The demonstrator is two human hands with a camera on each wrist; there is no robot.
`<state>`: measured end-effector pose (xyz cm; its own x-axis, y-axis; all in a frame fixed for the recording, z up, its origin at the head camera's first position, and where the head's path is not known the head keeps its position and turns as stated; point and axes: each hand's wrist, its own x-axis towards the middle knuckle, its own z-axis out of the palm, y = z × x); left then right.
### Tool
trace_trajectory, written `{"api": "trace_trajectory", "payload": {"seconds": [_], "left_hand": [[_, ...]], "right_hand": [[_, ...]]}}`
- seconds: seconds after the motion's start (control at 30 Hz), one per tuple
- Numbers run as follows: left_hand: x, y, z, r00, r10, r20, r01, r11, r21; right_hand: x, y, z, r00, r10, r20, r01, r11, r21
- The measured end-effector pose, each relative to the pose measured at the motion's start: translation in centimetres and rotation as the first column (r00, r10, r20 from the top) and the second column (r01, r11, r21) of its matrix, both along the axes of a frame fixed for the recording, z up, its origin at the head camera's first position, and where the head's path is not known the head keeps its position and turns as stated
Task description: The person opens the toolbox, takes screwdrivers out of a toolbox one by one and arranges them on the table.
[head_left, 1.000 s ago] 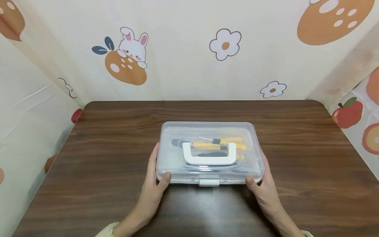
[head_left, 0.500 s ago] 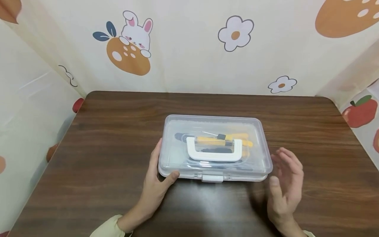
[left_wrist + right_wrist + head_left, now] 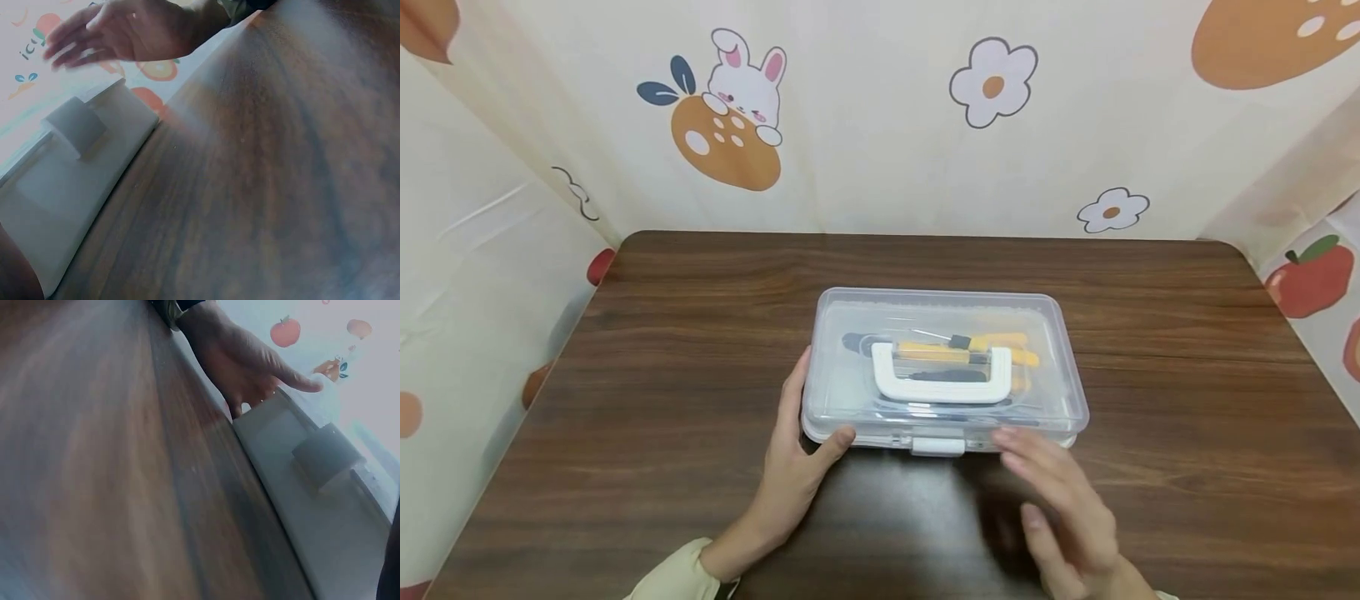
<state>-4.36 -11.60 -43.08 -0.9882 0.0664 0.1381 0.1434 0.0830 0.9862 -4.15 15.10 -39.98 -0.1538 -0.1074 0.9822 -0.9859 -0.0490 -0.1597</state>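
Observation:
A clear plastic tool box [image 3: 842,392] lies flat on the table, lid closed. Through the lid show several yellow and black tools [image 3: 1000,342], one with a thin metal shaft. A white handle [image 3: 942,392] lies folded on top, and a white latch [image 3: 937,447] sits mid-front. My left hand [image 3: 790,467] holds the box's left front corner, thumb on the front edge and fingers along the side. My right hand [image 3: 1067,508] hovers by the right front edge with fingers extended; whether its fingertips touch is unclear. Both wrist views show the latch [image 3: 75,127] fastened against the front wall.
Dark wood-grain table [image 3: 685,375] surrounds the box on all sides. A cream curtain [image 3: 865,125] printed with a rabbit, fruit and flowers hangs behind the table's far edge, with similar sheets at the left and right sides.
My right hand let go of the box's right side, swung out to the right, then came back left toward the front edge. My left hand keeps its hold; the camera view tilted slightly.

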Motion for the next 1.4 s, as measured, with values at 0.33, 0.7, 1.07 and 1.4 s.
{"api": "trace_trajectory", "payload": {"seconds": [0.33, 0.7, 1.07, 1.4], "left_hand": [[0.0, 0.0, -0.1, 1.0, 0.005, -0.014, -0.005, 1.0, -0.012], [-0.2, 0.1, -0.2, 1.0, 0.008, -0.029, -0.008, 1.0, -0.006], [-0.2, 0.0, -0.3, 1.0, -0.007, -0.03, 0.007, 1.0, -0.006], [-0.2, -0.2, -0.4, 0.999, 0.006, -0.041, -0.007, 1.0, -0.025]], "right_hand": [[0.9, 1.0, -1.7, 0.989, -0.144, 0.041, 0.122, 0.931, 0.345], [1.3, 0.5, -1.4, 0.965, -0.225, 0.133, 0.164, 0.917, 0.365], [2.7, 1.2, -3.9, 0.797, 0.002, 0.605, -0.226, 0.929, 0.294], [3.1, 1.4, -4.0, 0.006, 0.272, 0.962, -0.404, 0.881, -0.247]]}}
